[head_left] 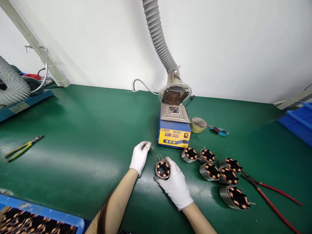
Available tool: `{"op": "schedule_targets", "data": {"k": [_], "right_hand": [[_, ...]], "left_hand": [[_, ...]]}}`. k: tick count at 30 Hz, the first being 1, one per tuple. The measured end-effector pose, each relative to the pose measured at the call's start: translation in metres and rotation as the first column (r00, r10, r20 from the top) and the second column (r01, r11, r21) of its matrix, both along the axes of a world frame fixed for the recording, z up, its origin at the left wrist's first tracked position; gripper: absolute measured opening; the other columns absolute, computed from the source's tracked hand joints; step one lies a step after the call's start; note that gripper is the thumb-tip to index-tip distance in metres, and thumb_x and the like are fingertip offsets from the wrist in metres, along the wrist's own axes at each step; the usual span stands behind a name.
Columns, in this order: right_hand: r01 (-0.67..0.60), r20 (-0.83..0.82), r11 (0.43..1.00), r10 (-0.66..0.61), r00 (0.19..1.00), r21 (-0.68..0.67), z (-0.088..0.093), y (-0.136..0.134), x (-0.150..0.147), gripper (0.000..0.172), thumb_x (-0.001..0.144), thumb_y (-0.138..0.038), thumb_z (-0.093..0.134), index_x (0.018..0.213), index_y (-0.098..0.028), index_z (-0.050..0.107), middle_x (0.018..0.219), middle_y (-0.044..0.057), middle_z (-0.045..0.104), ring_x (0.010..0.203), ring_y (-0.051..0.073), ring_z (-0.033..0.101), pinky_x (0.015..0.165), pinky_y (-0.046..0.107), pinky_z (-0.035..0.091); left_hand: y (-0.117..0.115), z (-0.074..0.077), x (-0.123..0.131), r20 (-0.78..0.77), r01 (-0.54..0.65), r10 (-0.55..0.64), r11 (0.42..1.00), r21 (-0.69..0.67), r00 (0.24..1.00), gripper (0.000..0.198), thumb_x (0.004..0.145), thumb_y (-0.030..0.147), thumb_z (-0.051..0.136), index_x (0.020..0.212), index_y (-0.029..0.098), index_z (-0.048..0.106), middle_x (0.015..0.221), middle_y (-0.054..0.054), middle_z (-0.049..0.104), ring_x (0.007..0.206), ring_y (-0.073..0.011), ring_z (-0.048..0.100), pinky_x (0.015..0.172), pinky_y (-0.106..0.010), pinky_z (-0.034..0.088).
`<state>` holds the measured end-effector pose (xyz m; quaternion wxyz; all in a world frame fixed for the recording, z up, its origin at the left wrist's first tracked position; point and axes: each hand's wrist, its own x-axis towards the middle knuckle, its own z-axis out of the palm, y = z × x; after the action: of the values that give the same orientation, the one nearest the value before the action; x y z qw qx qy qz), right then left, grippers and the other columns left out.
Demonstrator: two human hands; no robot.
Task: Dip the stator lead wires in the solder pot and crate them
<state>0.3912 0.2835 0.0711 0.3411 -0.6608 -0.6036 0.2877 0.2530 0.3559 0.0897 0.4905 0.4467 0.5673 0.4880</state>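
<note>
My right hand (175,185), in a white glove, is wrapped round a motor stator (162,170) with a metal rim and copper coils. The stator faces up toward me, and thin wire ends rise from its far side. To the left of it, my gloved left hand (141,156) hovers near those wires with its fingertips pressed together. Whether anything is between those fingertips is too small to see. Several finished-looking stators (211,171) stand to the right of my right hand. Beyond both hands is a blue and yellow solder pot (173,135) with a lit display.
A grey hose (158,35) with a round hood hangs over the pot. Beside it stands a small cup (198,125). Red-handled cutters (270,195) lie at right, yellow-handled pliers (24,148) at left. A blue crate (41,209) of stators occupies the front left corner.
</note>
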Motion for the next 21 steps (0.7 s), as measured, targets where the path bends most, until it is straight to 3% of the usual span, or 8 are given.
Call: {"op": "schedule_targets", "data": {"k": [3,5,8,10,12,15,18,21], "right_hand": [[0.017,-0.198,0.993,-0.040,0.979,-0.116,0.008,0.002,0.005,0.052,0.048,-0.020,0.067,0.096,-0.023,0.048,0.091,0.006,0.065,0.083,0.026,0.063,0.078,0.041,0.051],[-0.031,-0.441,0.989,-0.037,0.897,-0.146,0.021,0.008,0.018,0.049,0.047,-0.022,0.069,0.091,-0.024,0.046,0.080,0.003,0.065,0.073,0.024,0.064,0.069,0.038,0.053],[-0.108,-0.737,0.992,0.030,0.675,-0.059,0.059,0.028,0.049,0.049,0.051,-0.033,0.072,0.095,-0.022,0.051,0.084,0.004,0.065,0.080,0.025,0.064,0.076,0.040,0.051],[-0.138,-0.789,0.990,0.069,0.610,-0.020,0.090,0.047,0.070,0.049,0.055,-0.036,0.073,0.098,-0.022,0.055,0.088,0.006,0.065,0.081,0.024,0.062,0.077,0.039,0.049],[-0.077,-0.775,0.996,0.080,0.627,0.040,0.118,0.070,0.086,0.047,0.057,-0.037,0.073,0.099,-0.023,0.057,0.084,0.005,0.063,0.071,0.020,0.060,0.063,0.033,0.049],[-0.030,-0.678,0.993,0.097,0.729,0.110,0.144,0.109,0.099,0.058,0.059,-0.039,0.071,0.112,-0.025,0.051,0.078,0.003,0.060,0.064,0.018,0.056,0.052,0.029,0.045],[-0.042,-0.588,0.995,0.089,0.804,0.092,0.154,0.145,0.102,0.061,0.056,-0.039,0.073,0.111,-0.024,0.051,0.084,0.003,0.061,0.060,0.016,0.055,0.049,0.028,0.043],[-0.059,-0.530,0.997,0.078,0.844,0.052,0.155,0.177,0.099,0.060,0.054,-0.036,0.075,0.108,-0.020,0.054,0.074,0.001,0.062,0.055,0.014,0.054,0.048,0.026,0.043]], "left_hand": [[-0.005,-0.004,0.005,-0.109,0.017,-0.011,0.998,0.055,0.994,0.021,0.076,0.038,0.053,0.072,0.018,0.059,0.064,-0.001,0.064,0.069,-0.0177,0.060,0.074,-0.029,0.043],[-0.009,-0.005,0.008,-0.153,0.025,-0.012,0.996,0.085,0.988,0.019,0.077,0.035,0.052,0.078,0.018,0.061,0.065,-0.001,0.064,0.067,-0.0186,0.060,0.072,-0.030,0.043],[-0.011,-0.006,0.010,-0.315,0.116,-0.077,0.988,0.105,0.946,0.022,0.081,0.030,0.047,0.090,0.018,0.063,0.068,-0.003,0.066,0.069,-0.0202,0.061,0.070,-0.032,0.044],[-0.013,-0.006,0.013,-0.479,0.218,-0.138,0.969,0.114,0.867,0.023,0.082,0.026,0.043,0.089,0.018,0.064,0.073,-0.005,0.068,0.073,-0.0211,0.062,0.072,-0.033,0.046],[-0.014,-0.006,0.016,-0.589,0.306,-0.175,0.943,0.130,0.789,0.024,0.083,0.023,0.043,0.085,0.019,0.066,0.077,-0.005,0.069,0.077,-0.0215,0.063,0.074,-0.034,0.047],[-0.015,-0.010,0.020,-0.646,0.379,-0.198,0.913,0.152,0.737,0.022,0.082,0.019,0.044,0.083,0.021,0.066,0.079,-0.004,0.070,0.079,-0.0207,0.063,0.075,-0.033,0.048],[-0.013,-0.017,0.022,-0.664,0.402,-0.192,0.898,0.177,0.722,0.022,0.080,0.016,0.046,0.083,0.022,0.067,0.078,-0.003,0.071,0.077,-0.0194,0.064,0.073,-0.030,0.051],[-0.010,-0.022,0.021,-0.688,0.426,-0.171,0.878,0.218,0.705,0.021,0.079,0.014,0.047,0.082,0.021,0.066,0.077,-0.003,0.071,0.075,-0.0189,0.065,0.070,-0.029,0.053]]}}
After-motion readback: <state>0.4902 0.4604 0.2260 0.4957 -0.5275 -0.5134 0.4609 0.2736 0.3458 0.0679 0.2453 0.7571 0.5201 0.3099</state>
